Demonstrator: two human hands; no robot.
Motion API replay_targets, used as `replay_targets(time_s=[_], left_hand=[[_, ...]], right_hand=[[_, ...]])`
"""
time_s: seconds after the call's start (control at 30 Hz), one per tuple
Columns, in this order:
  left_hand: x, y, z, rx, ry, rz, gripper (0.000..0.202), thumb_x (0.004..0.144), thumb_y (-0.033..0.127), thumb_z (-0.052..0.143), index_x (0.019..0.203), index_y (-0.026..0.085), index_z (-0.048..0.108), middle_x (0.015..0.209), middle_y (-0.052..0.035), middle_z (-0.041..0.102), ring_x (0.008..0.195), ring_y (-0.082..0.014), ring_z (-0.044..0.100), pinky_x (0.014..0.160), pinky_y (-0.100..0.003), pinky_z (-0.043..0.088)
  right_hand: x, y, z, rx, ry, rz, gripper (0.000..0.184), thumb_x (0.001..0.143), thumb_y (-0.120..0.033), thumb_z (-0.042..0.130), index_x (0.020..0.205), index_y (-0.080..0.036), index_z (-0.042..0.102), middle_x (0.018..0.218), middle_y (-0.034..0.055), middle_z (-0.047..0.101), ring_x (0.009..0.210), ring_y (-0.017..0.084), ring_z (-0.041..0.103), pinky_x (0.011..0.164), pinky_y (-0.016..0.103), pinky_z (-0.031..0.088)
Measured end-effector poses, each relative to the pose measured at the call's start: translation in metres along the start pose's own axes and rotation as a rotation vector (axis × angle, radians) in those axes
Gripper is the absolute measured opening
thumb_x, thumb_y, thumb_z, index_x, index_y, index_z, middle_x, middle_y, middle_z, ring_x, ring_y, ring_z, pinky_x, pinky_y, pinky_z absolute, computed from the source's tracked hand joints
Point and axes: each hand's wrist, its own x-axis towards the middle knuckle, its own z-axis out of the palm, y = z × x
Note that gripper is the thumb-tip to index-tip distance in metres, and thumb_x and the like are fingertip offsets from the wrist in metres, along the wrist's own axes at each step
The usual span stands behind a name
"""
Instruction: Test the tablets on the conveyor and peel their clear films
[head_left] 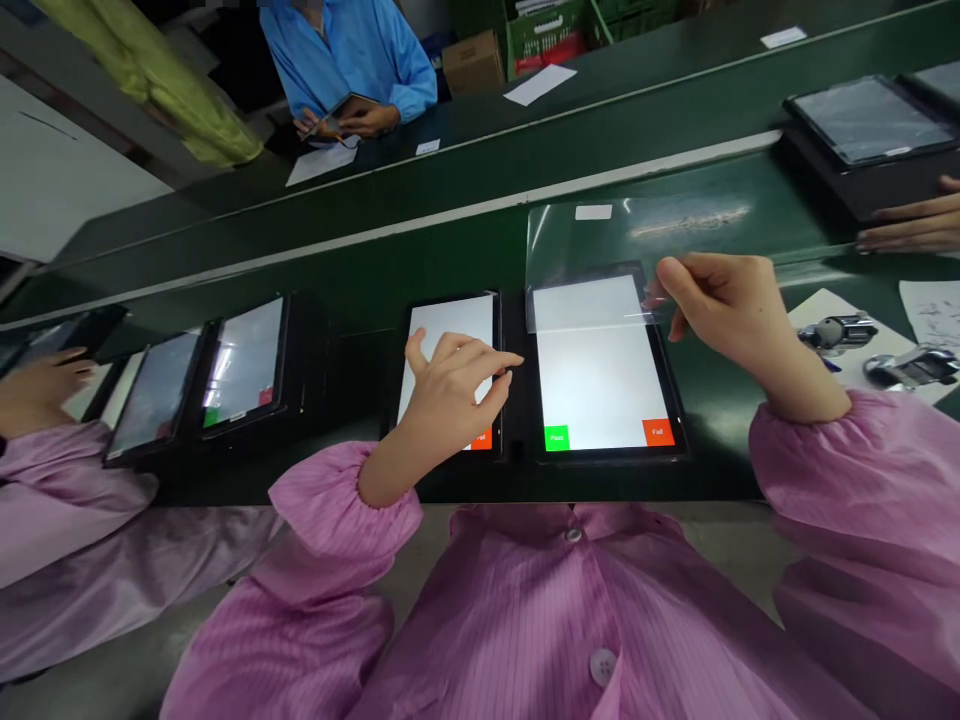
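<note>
Two lit tablets lie in front of me. The right tablet (600,370) shows a white screen with a green Pass box and a red Fail box. A clear plastic film (585,240) with a small white label spans its upper part and the bench beyond. My right hand (724,300) pinches the film near its right edge, just right of that tablet. Over the left tablet (442,312) hovers my left hand (454,390), fingers apart and holding nothing; it hides much of the white screen. Whether a fingertip touches the glass I cannot tell.
More tablets (244,360) stand to the left near another person's hand (37,395). Metal tools (911,365) lie on paper at right. A co-worker's hand (911,220) rests by a stacked tablet (874,118). Across the bench, a person in blue (352,60) holds a device.
</note>
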Motion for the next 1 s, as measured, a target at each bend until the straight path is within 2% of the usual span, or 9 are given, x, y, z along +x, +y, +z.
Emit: replay_targets(time_s=[0.1, 0.23, 0.4, 0.47, 0.6, 0.73, 0.83, 0.9, 1.0], left_hand=[[0.004, -0.001, 0.001, 0.013, -0.055, 0.010, 0.030, 0.100, 0.022, 0.050, 0.112, 0.028, 0.077, 0.094, -0.0041, 0.076, 0.102, -0.0270, 0.064, 0.117, -0.072, 0.021], [0.015, -0.012, -0.006, 0.020, -0.092, -0.062, 0.033, 0.099, 0.025, 0.048, 0.121, 0.028, 0.072, 0.093, -0.0035, 0.075, 0.106, -0.0282, 0.063, 0.119, -0.072, 0.019], [0.040, -0.029, -0.017, -0.040, -0.156, -0.130, 0.047, 0.098, 0.019, 0.037, 0.138, 0.028, 0.061, 0.107, -0.0029, 0.073, 0.113, -0.0266, 0.061, 0.121, -0.068, 0.021], [0.048, -0.034, -0.018, -0.068, -0.187, -0.123, 0.052, 0.097, 0.016, 0.033, 0.140, 0.028, 0.059, 0.110, -0.0023, 0.072, 0.115, -0.0255, 0.061, 0.121, -0.066, 0.021], [0.055, -0.038, -0.015, -0.115, -0.265, -0.074, 0.051, 0.098, 0.016, 0.031, 0.138, 0.028, 0.060, 0.115, -0.0018, 0.072, 0.118, -0.0246, 0.061, 0.121, -0.065, 0.021], [0.056, -0.039, -0.011, -0.155, -0.296, 0.023, 0.051, 0.099, 0.013, 0.028, 0.134, 0.027, 0.063, 0.116, -0.0022, 0.074, 0.117, -0.0232, 0.064, 0.122, -0.064, 0.020], [0.057, -0.041, -0.010, -0.163, -0.328, 0.074, 0.051, 0.098, 0.012, 0.029, 0.131, 0.026, 0.066, 0.119, -0.0030, 0.074, 0.116, -0.0233, 0.065, 0.122, -0.064, 0.020], [0.055, -0.043, -0.011, -0.137, -0.324, 0.089, 0.047, 0.099, 0.014, 0.031, 0.126, 0.026, 0.069, 0.113, -0.0029, 0.075, 0.110, -0.0229, 0.067, 0.121, -0.065, 0.021], [0.043, -0.039, -0.016, -0.055, -0.283, 0.160, 0.035, 0.101, 0.018, 0.042, 0.108, 0.025, 0.075, 0.093, -0.0017, 0.075, 0.097, -0.0220, 0.068, 0.118, -0.064, 0.029]], right_hand=[[0.000, -0.003, 0.001, 0.002, -0.015, 0.007, 0.054, 0.101, -0.063, 0.054, 0.075, -0.018, 0.068, 0.071, 0.0038, 0.073, 0.041, 0.009, 0.060, 0.044, 0.023, 0.040], [-0.003, -0.007, 0.002, -0.013, -0.005, 0.021, 0.055, 0.103, -0.062, 0.053, 0.075, -0.018, 0.069, 0.072, 0.0033, 0.074, 0.042, 0.010, 0.062, 0.043, 0.022, 0.041], [-0.004, -0.012, 0.000, -0.079, -0.024, 0.004, 0.055, 0.105, -0.060, 0.052, 0.071, -0.019, 0.067, 0.054, 0.0002, 0.064, 0.044, 0.011, 0.064, 0.040, 0.020, 0.037], [-0.003, -0.014, -0.001, -0.110, -0.027, -0.025, 0.053, 0.106, -0.058, 0.052, 0.073, -0.020, 0.068, 0.055, 0.0000, 0.065, 0.044, 0.012, 0.064, 0.040, 0.021, 0.038], [-0.005, -0.019, -0.003, -0.171, -0.020, -0.104, 0.039, 0.107, -0.044, 0.055, 0.077, -0.022, 0.068, 0.059, -0.0022, 0.067, 0.043, 0.009, 0.061, 0.040, 0.020, 0.037], [-0.007, -0.022, -0.004, -0.217, -0.014, -0.108, 0.034, 0.108, -0.039, 0.055, 0.081, -0.023, 0.069, 0.063, -0.0032, 0.070, 0.052, 0.010, 0.067, 0.043, 0.020, 0.040], [-0.007, -0.023, -0.006, -0.275, -0.017, -0.178, 0.034, 0.109, -0.038, 0.053, 0.081, -0.024, 0.067, 0.057, -0.0062, 0.066, 0.042, 0.007, 0.058, 0.038, 0.020, 0.032], [-0.007, -0.024, -0.006, -0.293, -0.017, -0.212, 0.033, 0.109, -0.038, 0.053, 0.081, -0.025, 0.065, 0.055, -0.0079, 0.065, 0.036, 0.005, 0.051, 0.036, 0.021, 0.030], [-0.008, -0.025, -0.007, -0.306, -0.031, -0.145, 0.033, 0.109, -0.041, 0.054, 0.082, -0.027, 0.067, 0.057, -0.0077, 0.067, 0.035, 0.007, 0.051, 0.036, 0.025, 0.033]])
